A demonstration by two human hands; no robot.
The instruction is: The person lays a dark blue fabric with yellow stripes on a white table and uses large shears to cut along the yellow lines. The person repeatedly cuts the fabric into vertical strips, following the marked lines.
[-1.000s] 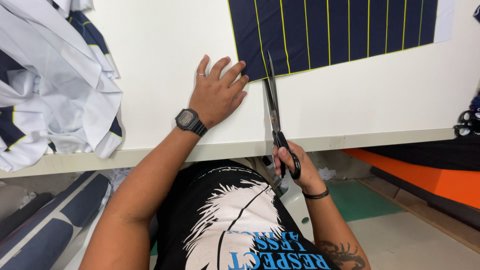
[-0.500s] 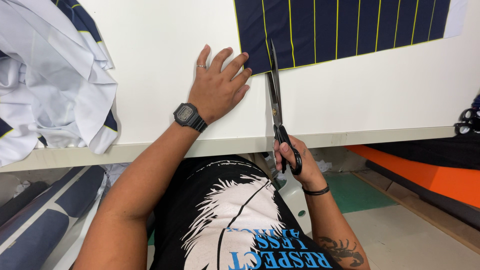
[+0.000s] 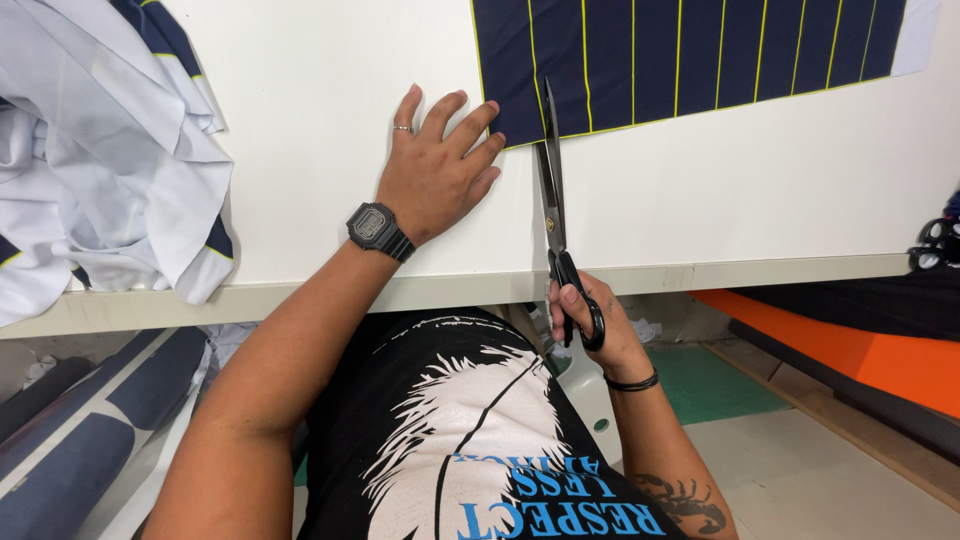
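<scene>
Nearest, the black scissors are gripped by the right hand at the surface edge, blades reaching onto the navy striped fabric. Farther on, the left hand is laid flat, fingers spread, grasping nothing, fingertips touching the fabric's corner. White cloth is heaped at far left.

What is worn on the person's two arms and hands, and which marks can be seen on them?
Both arms are bare, with no sleeves. The left hand has a thin ring on one finger and a dark square digital watch at the wrist. The right hand has a thin black wristband, and a dark scorpion tattoo marks the forearm.
</scene>
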